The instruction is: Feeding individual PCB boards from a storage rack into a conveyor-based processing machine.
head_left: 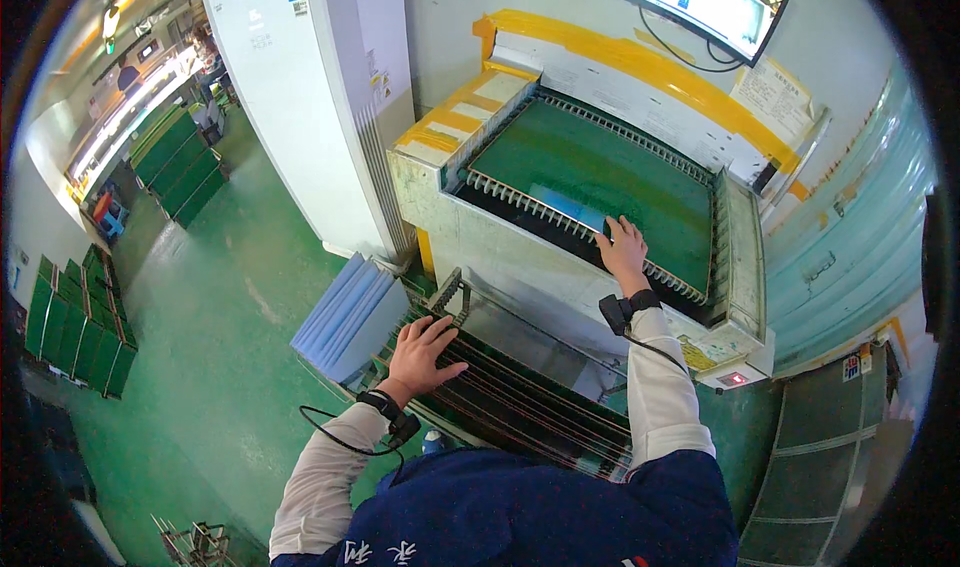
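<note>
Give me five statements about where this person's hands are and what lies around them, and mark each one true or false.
1. The right hand rests at the roller edge of the green conveyor bed. True.
2. The left hand holds a blue sheet in the air. False: it lies flat on the rack of dark panels.
3. Both wrists carry dark bands. True.
4. The blue sheets lie on the conveyor. False: they lean beside the rack.
5. The monitor is dark. False: it is lit.

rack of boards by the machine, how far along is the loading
One bluish sheet already lies on the machine's green bed. In hand: the right hand rests at the bed's roller edge, the left hand lies flat on the rack of boards. Many boards still stand in it.
</note>
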The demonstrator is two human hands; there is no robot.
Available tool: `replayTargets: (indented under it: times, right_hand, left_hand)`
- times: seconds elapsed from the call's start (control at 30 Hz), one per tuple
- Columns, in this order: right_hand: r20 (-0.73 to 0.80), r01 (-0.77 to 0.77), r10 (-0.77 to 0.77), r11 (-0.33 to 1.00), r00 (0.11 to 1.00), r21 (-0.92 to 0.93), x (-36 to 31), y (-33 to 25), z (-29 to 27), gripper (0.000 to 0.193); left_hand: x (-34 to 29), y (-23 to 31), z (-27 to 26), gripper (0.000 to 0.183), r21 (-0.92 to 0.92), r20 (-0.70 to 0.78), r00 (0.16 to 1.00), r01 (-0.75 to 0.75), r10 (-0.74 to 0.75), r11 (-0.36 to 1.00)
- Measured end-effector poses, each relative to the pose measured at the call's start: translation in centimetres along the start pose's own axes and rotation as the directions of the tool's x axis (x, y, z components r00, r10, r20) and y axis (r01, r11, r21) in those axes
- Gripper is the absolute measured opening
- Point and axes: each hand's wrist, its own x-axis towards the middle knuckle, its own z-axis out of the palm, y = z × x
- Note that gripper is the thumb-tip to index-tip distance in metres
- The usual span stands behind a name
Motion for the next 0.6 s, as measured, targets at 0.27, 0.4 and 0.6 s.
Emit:
replayTargets:
  times: [0.27,0.4,0.6]
  right_hand:
    - [0.007,-0.031,0.031,0.999,0.999,-0.031,0.3,0.4,-0.1,0.059]
    - [-0.067,0.031,-0.027,0.998,0.997,0.053,-1.3,-0.5,0.0,0.054]
    - [-0.254,0.381,-0.314,0.881,0.915,0.280,-7.8,-3.0,-0.5,0.037]
  left_hand:
    - [-0.1,0.2,-0.2,0.072,-0.002,-0.006,1.000,-0.017,0.017,1.000]
    - [-0.5,-0.4,0.4,0.072,0.019,-0.016,0.999,-0.030,0.030,0.999]
    - [-0.1,-0.3,0.5,0.074,0.017,-0.006,1.000,-0.021,0.021,1.000]
